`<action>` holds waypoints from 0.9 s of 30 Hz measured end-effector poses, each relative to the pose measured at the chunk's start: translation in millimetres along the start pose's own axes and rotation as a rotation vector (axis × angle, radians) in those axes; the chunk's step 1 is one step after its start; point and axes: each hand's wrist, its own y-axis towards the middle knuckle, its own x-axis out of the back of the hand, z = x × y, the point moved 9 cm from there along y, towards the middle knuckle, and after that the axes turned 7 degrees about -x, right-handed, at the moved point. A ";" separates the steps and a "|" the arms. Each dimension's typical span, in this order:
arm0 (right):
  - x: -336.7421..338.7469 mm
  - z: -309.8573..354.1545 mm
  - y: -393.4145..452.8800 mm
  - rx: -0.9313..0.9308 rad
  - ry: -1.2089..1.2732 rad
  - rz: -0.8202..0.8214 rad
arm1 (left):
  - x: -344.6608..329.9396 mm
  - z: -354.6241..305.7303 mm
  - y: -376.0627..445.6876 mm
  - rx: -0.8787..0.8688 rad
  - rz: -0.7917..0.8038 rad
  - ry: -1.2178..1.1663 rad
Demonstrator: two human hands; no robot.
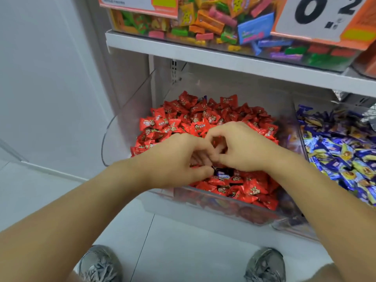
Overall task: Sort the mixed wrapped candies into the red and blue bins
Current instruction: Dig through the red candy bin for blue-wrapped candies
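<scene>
Both curled: left hand (pixel 179 157) pinching, probably, a blue candy (pixel 222 174) just under the thumb; right hand (pixel 242 147), cannot tell what. Light, crinkly, slippery; best taken at the twisted wrapper end.

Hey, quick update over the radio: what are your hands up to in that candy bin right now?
Both hands, left and right, down in red bin. Blue candy showing among reds, at left fingertips. Grip unclear. Blue bin alongside, nothing blocking.
</scene>
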 end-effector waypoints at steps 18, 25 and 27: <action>-25.5 -18.4 -21.7 0.004 -0.499 0.197 | -41.6 22.3 21.0 0.163 0.341 0.242; -23.3 -20.5 -19.8 0.018 -0.277 0.189 | -2.4 39.3 13.3 0.225 0.254 0.509; -20.1 -19.8 -22.8 0.032 -0.191 0.189 | 9.6 43.3 11.8 0.234 0.209 0.635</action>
